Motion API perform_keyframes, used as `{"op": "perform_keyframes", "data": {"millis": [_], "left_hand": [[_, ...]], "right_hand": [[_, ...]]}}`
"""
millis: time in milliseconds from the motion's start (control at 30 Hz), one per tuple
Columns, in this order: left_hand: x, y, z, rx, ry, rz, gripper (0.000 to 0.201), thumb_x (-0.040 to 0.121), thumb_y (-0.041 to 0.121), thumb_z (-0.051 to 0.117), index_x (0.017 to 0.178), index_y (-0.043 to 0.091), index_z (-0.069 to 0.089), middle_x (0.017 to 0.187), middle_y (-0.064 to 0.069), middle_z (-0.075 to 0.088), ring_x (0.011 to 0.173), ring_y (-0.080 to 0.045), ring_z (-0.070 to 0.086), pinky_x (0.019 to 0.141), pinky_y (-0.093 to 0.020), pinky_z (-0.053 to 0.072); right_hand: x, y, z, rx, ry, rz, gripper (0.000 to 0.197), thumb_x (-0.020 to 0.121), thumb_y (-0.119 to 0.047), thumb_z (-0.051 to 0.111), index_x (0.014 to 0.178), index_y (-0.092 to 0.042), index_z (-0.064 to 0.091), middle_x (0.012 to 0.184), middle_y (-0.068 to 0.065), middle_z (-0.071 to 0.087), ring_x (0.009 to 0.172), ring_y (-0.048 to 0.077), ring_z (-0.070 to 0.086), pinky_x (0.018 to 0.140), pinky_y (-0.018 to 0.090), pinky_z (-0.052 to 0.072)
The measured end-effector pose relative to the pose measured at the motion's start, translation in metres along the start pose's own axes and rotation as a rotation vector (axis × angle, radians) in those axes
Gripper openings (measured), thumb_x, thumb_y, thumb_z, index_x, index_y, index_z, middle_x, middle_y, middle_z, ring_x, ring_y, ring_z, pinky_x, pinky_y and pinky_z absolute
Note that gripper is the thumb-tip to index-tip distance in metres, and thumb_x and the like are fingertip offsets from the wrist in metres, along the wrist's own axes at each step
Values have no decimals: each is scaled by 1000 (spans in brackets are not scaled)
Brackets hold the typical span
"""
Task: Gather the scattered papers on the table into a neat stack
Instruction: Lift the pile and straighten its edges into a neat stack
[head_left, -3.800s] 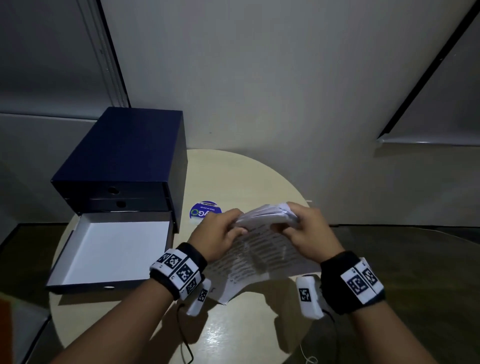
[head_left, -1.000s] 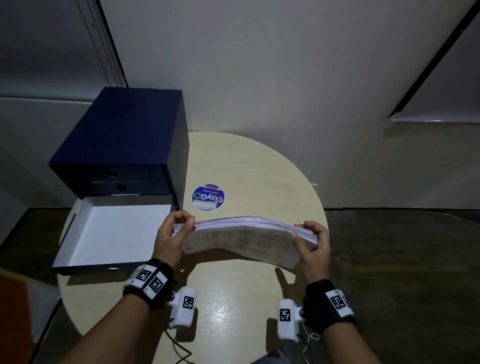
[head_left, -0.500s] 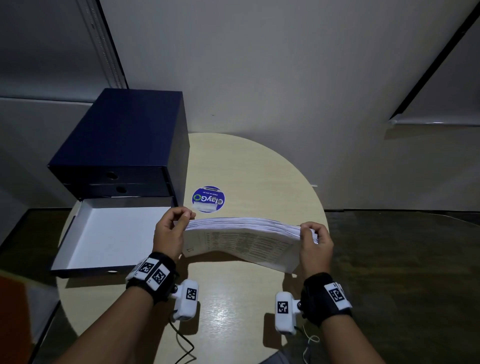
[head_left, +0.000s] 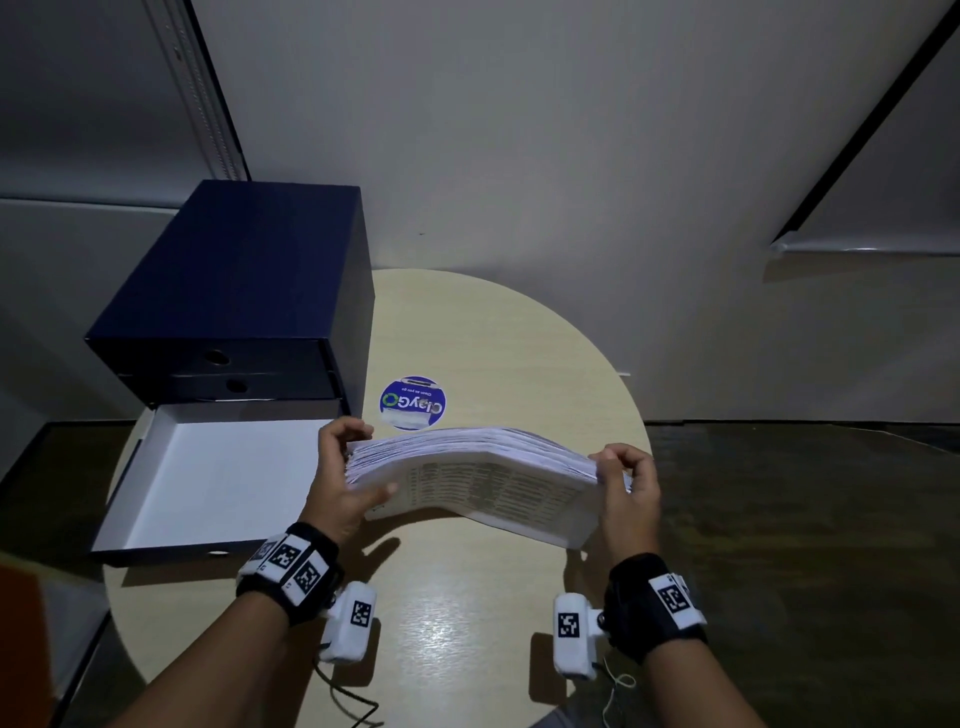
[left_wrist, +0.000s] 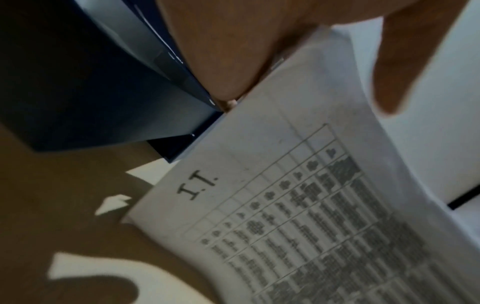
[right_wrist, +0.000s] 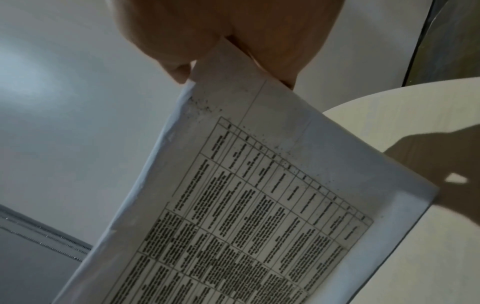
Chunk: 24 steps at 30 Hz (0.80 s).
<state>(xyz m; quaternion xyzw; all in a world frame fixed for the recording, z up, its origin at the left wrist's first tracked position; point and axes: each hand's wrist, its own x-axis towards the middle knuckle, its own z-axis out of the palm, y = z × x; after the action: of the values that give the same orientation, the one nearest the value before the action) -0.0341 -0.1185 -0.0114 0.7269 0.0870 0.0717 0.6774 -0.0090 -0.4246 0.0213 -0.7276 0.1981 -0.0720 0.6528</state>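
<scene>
A thick stack of printed papers stands on its long edge above the round beige table, bowed in the middle. My left hand grips its left end, fingers curled over the top and thumb on the near sheet. My right hand grips the right end the same way. The left wrist view shows the papers with a printed table and my thumb pressed on them. In the right wrist view the papers hang from my pinching fingers.
A dark blue drawer box stands at the table's back left, its bottom drawer pulled out, white inside and empty. A round blue sticker lies behind the papers. Dark floor lies to the right; a wall stands behind.
3.8 s ago my hands bunched loose sheets together. Since a second ago the stack stays held upright between both hands, and its ends have shifted only slightly.
</scene>
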Motion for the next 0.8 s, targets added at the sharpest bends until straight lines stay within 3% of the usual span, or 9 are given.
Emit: {"op": "perform_keyframes", "data": {"millis": [100, 167, 267, 367, 400, 467, 567, 700, 800], "left_hand": [[-2, 0, 1, 190, 69, -74, 38, 84, -3, 67, 99, 28, 51, 102, 3, 62, 98, -19, 60, 69, -26, 53], [-1, 4, 4, 287, 86, -37, 25, 87, 1, 65, 91, 24, 57, 94, 3, 68, 90, -9, 64, 64, -19, 49], [6, 29, 16, 422, 59, 228, 29, 82, -8, 64, 93, 19, 61, 89, 4, 67, 81, 6, 59, 66, -5, 41], [14, 67, 38, 588, -97, 547, 29, 74, -11, 50, 90, 10, 61, 84, 0, 62, 76, -8, 52, 66, -17, 39], [16, 79, 44, 626, -148, 621, 29, 71, -8, 47, 91, 8, 61, 86, -3, 62, 78, -15, 53, 67, -22, 40], [21, 101, 50, 670, -188, 698, 32, 71, -5, 48, 97, 6, 62, 91, -7, 64, 84, -20, 55, 71, -25, 41], [24, 117, 41, 708, -133, 773, 26, 82, 10, 60, 108, 16, 57, 103, -2, 63, 92, -20, 58, 79, -32, 45], [25, 101, 2, 780, 157, 449, 62, 78, 42, 76, 130, 26, 46, 136, 1, 48, 123, -18, 49, 100, -49, 40], [27, 97, -5, 232, 39, 90, 69, 79, 49, 70, 137, 29, 41, 144, 0, 44, 131, -17, 46, 112, -47, 37]], "right_hand": [[-3, -4, -4, -139, -60, -95, 15, 96, -26, 61, 110, -23, 58, 107, -8, 58, 102, 23, 59, 66, 27, 46], [-5, -11, -5, -333, -44, -240, 24, 93, -32, 64, 114, -25, 56, 111, -11, 56, 107, 22, 57, 75, 31, 51], [-9, -34, 10, -764, -165, -681, 51, 85, -41, 67, 131, -28, 48, 131, -8, 52, 126, 14, 45, 110, 50, 40], [-13, -62, 42, -958, -424, -804, 64, 83, -34, 66, 141, -28, 40, 147, -5, 46, 143, 18, 35, 122, 51, 20], [-12, -66, 50, -946, -471, -815, 55, 81, -25, 64, 133, -27, 47, 140, -4, 54, 138, 20, 43, 118, 48, 28], [-8, -73, 55, -899, -522, -816, 31, 78, -14, 55, 108, -21, 59, 106, 3, 69, 104, 31, 63, 85, 40, 48], [-2, -77, 46, -778, -501, -817, 23, 76, -9, 48, 95, -12, 61, 82, 9, 68, 75, 36, 62, 62, 42, 49], [4, -84, 19, -392, -371, -647, 25, 80, 0, 51, 92, -15, 67, 79, 6, 68, 72, 26, 64, 62, 43, 55], [-1, -96, 15, -91, -364, -466, 33, 90, 8, 57, 92, -22, 69, 85, -7, 76, 83, 15, 70, 69, 28, 59]]}}
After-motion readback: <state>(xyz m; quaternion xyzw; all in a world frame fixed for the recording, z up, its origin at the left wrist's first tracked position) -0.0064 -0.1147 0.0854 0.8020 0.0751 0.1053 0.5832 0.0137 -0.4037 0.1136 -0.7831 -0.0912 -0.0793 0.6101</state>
